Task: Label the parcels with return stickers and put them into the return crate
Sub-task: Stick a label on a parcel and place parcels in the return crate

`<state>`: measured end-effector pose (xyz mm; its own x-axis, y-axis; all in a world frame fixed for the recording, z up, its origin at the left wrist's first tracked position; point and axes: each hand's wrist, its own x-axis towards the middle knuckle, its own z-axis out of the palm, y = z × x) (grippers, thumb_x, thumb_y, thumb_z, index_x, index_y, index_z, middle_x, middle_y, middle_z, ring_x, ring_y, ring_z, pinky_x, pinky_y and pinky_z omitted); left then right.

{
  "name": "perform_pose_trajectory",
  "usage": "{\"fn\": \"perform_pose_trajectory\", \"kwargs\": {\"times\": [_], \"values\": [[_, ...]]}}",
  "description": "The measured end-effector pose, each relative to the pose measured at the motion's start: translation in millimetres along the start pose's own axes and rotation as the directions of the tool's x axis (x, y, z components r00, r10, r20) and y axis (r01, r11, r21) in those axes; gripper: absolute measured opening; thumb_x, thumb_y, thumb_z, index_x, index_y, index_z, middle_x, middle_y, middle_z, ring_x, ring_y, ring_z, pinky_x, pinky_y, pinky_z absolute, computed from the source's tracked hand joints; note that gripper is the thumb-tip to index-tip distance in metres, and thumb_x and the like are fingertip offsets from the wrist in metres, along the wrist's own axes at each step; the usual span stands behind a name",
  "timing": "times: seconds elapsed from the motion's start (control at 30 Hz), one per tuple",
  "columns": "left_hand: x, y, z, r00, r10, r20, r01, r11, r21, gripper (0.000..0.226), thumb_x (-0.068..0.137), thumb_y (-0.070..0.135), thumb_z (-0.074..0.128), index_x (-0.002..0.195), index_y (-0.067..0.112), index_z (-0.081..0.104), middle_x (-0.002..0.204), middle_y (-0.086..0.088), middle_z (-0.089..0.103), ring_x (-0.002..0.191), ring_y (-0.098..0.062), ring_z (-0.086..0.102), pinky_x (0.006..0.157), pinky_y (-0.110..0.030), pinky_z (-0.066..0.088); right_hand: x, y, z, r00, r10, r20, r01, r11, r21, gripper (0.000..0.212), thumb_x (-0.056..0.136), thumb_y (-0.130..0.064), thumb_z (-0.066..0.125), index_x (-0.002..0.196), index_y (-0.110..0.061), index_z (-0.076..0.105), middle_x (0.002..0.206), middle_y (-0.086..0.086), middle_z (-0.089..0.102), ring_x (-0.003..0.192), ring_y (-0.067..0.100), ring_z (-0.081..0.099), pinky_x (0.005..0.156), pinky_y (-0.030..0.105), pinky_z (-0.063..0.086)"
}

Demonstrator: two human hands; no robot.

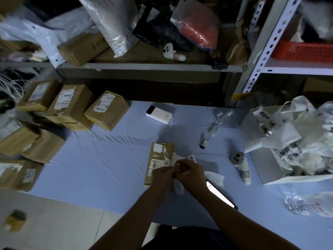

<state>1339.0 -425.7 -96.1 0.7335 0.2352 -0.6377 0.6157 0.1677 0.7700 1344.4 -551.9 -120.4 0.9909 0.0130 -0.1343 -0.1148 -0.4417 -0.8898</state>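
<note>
Evidently peeling: left hand (pixel 163 175) and right hand (pixel 191 172) pinch a sticker strip (pixel 180 157) over the parcel (pixel 158 154); next, probably press one down flat.

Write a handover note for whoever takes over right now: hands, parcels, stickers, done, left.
Hands: left hand and right hand both pinch the white sticker strip over the front parcel.
Things: that parcel lies on the blue sheet. More parcels are in the parcel stack at the left. The grey box at the right, holding white bags, is probably the return crate.
Done: unclear how many parcels are finished.
Left: apply the sticker, put the parcel in the crate, then work through the stack.
</note>
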Motion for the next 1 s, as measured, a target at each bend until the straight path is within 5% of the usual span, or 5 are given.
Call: {"fn": "perform_pose_trajectory", "kwargs": {"times": [0.17,0.43,0.7,0.83,1.0], "values": [[6,3,-19,0.996,0.069,-0.063,-0.066,0.997,0.049,0.016,0.086,0.002,0.075,0.078,0.016,0.078,0.087,-0.012,0.078,0.083,-0.028,0.074,0.084,-0.045,0.061,-11,1,-1,0.998,0.049,0.028,-0.050,0.998,0.048,0.032,0.081,-0.029,0.084,0.111,-0.027,0.073,0.098,-0.016,0.073,0.090,-0.005,0.067,0.081,0.012,0.054],[-9,5,-36,0.961,0.270,-0.052,-0.263,0.958,0.113,0.014,0.087,0.015,0.078,0.098,0.021,0.071,0.092,-0.002,0.077,0.081,-0.019,0.075,0.066,-0.035,0.063,-13,-1,-11,0.982,0.164,0.092,-0.180,0.961,0.210,0.017,0.092,-0.018,0.074,0.108,-0.019,0.074,0.100,-0.008,0.075,0.090,0.004,0.071,0.077,0.019,0.055],[0,-10,-51,0.682,0.680,0.269,-0.678,0.450,0.581,0.032,0.084,0.027,0.082,0.114,0.031,0.070,0.116,0.017,0.062,0.108,0.001,0.056,0.095,-0.018,0.044,-16,-11,-8,0.991,0.079,0.105,-0.086,0.994,0.067,0.029,0.097,-0.016,0.068,0.126,-0.013,0.067,0.108,-0.008,0.066,0.098,0.003,0.065,0.096,0.023,0.053],[-1,-7,-52,0.676,0.670,0.307,-0.684,0.416,0.599,0.031,0.086,0.031,0.079,0.116,0.027,0.072,0.115,0.021,0.063,0.105,0.019,0.052,0.094,-0.007,0.039,-25,-10,-9,0.992,-0.006,0.123,0.010,0.999,-0.033,0.021,0.099,-0.019,0.065,0.118,-0.017,0.071,0.102,-0.014,0.066,0.089,-0.019,0.059,0.080,-0.001,0.041],[-12,-1,-53,0.658,0.633,0.407,-0.722,0.379,0.578,0.015,0.098,0.029,0.064,0.106,0.027,0.076,0.098,0.013,0.072,0.086,0.017,0.060,0.075,-0.003,0.042,-29,-18,-9,0.986,-0.075,0.146,0.081,0.996,-0.037,0.011,0.099,-0.026,0.064,0.099,-0.032,0.074,0.098,-0.012,0.071,0.093,-0.004,0.063,0.078,0.008,0.044]]}}
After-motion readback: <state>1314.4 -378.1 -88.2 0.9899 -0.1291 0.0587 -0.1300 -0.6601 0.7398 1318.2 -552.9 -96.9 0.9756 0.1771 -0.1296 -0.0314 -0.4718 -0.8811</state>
